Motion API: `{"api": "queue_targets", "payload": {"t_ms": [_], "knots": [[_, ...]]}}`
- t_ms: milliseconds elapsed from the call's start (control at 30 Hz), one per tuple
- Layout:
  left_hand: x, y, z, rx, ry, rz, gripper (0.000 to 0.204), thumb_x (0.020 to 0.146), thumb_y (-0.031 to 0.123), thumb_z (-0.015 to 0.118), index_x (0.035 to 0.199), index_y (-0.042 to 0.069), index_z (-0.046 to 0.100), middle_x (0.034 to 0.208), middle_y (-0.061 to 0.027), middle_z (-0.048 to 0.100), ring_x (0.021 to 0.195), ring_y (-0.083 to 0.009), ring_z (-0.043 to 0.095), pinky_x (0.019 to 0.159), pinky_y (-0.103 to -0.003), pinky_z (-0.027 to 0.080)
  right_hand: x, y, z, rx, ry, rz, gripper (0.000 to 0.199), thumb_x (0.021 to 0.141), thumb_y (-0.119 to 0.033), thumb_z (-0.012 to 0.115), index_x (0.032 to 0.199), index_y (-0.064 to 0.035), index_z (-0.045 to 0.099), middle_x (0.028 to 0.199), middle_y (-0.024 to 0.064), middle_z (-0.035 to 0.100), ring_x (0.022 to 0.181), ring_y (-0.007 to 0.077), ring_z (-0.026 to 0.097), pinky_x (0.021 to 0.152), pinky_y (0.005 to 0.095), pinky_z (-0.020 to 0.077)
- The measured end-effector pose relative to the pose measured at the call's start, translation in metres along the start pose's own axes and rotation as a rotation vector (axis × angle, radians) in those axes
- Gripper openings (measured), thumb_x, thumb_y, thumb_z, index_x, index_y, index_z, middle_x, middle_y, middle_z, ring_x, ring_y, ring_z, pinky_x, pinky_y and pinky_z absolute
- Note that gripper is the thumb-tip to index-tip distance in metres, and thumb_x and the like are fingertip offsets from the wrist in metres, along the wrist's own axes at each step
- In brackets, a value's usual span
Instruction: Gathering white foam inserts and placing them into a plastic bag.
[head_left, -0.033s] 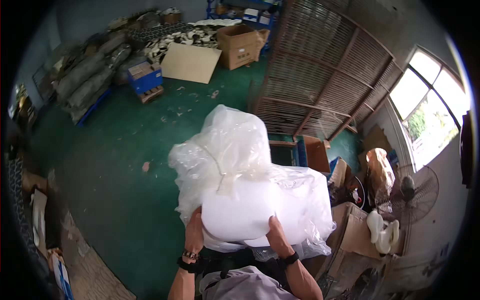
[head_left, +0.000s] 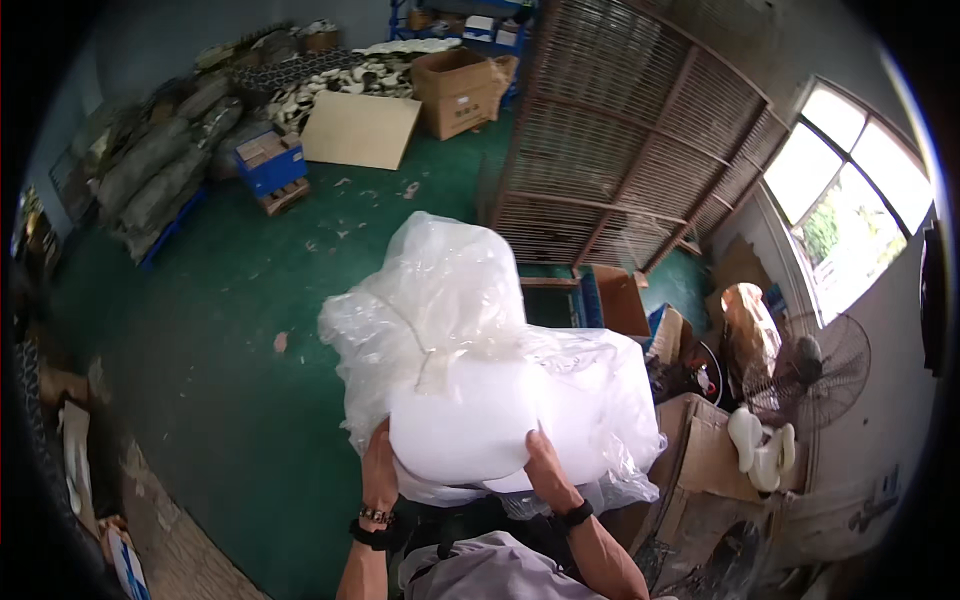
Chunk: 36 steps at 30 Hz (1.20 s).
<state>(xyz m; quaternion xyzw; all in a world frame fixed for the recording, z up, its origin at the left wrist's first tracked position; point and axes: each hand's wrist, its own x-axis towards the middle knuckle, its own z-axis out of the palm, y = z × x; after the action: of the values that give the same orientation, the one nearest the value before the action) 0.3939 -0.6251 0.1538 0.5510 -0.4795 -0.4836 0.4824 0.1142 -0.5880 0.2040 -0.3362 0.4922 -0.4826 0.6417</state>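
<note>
A white pad (head_left: 462,420) with rounded corners, looking like a stack of soft sheets, lies in front of me. My left hand (head_left: 379,468) grips its left edge, with the fingers hidden beneath. Its right edge is held by my right hand (head_left: 548,470), the thumb pressed on top and the other fingers out of sight. Just beyond the pad bulges a crumpled clear plastic bag (head_left: 450,270) full of white material. More white sheets (head_left: 585,415) lie to the right, partly under clear film.
Beyond the bags leans a rusty slatted metal rack (head_left: 630,120). On the right are an open carton (head_left: 618,305), a standing fan (head_left: 808,365) and cream-coloured curved pieces (head_left: 765,450) on cardboard. A blue crate (head_left: 270,165) and a large cardboard box (head_left: 458,95) stand farther back on the green floor.
The surroundings and the bags sit slightly farther left in the picture. Both hands keep the same hold on the pad.
</note>
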Motion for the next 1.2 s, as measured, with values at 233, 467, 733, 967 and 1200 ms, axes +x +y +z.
{"api": "queue_targets", "payload": {"t_ms": [233,467,733,967,1200], "knots": [[0.007,-0.024,0.001,-0.196,0.071,-0.184,0.052,0.110,0.033,0.044,0.143,-0.006,0.054,0.134,-0.0171,0.063,0.119,-0.0289,0.062,0.100,-0.038,0.050,-0.020,-0.033,0.009,-0.236,0.008,-0.084,0.115,0.093,-0.078,0.051,0.164,0.0024,0.010,0.169,0.0291,0.011,0.159,0.0380,0.009,0.128,0.0468,0.0132],[0.018,-0.047,0.003,-0.572,0.097,-0.169,0.046,0.111,0.027,0.045,0.143,-0.004,0.052,0.134,-0.0169,0.064,0.113,-0.0269,0.066,0.086,-0.038,0.058,-0.020,-0.004,0.005,-0.161,0.061,-0.142,0.115,0.093,-0.077,0.052,0.164,0.0024,0.009,0.169,0.0284,0.011,0.159,0.0384,0.009,0.128,0.0466,0.0147],[0.004,-0.032,-0.033,0.155,-0.336,-0.138,0.036,0.106,0.020,0.051,0.133,-0.002,0.059,0.121,-0.0135,0.071,0.104,-0.0262,0.070,0.085,-0.040,0.058,-0.062,-0.060,-0.002,-0.098,0.024,0.017,0.117,0.086,-0.079,0.059,0.163,0.0006,0.022,0.165,0.0261,0.027,0.155,0.0392,0.021,0.124,0.0520,0.0209],[-0.029,-0.035,0.003,0.773,-0.644,0.351,0.046,0.093,0.033,0.063,0.133,0.009,0.065,0.129,-0.0194,0.068,0.114,-0.0367,0.068,0.089,-0.045,0.057,-0.101,-0.066,-0.046,-0.084,0.141,0.127,0.107,0.086,-0.064,0.069,0.161,0.0024,0.029,0.157,0.0211,0.043,0.142,0.0303,0.042,0.117,0.0401,0.0321],[-0.064,-0.080,0.008,-0.578,-0.523,-0.673,0.039,0.104,0.031,0.056,0.136,0.010,0.062,0.131,-0.0179,0.067,0.121,-0.0288,0.065,0.100,-0.043,0.052,-0.097,-0.104,-0.058,-0.009,0.344,0.189,0.105,0.081,-0.054,0.075,0.156,0.0073,0.036,0.146,0.0283,0.053,0.131,0.0350,0.053,0.108,0.0399,0.0426]]}}
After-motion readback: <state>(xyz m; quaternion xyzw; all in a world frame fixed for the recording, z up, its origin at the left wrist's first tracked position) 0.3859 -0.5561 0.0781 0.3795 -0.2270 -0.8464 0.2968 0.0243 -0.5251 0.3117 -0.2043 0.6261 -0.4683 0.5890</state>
